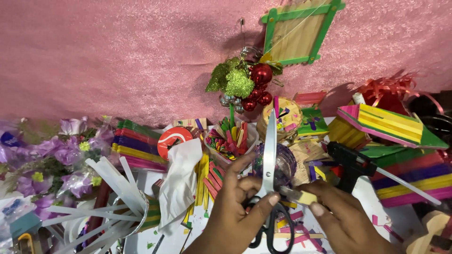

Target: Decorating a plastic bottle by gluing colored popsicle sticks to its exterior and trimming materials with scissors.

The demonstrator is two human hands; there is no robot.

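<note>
Carefully, my left hand gripped the scissors at the handles, blades up. My right hand pinched a small wooden stick, fingertips pressed together; it seemed light, stiff and likely to snap.

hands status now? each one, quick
Left hand: closed on the scissors, blades pointing up.
Right hand: pinching a small wooden stick piece.

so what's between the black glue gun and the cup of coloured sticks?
In the head view, the scissors' raised blades and a purple-tinted clear container sit between the glue gun and the cup of sticks.
</note>
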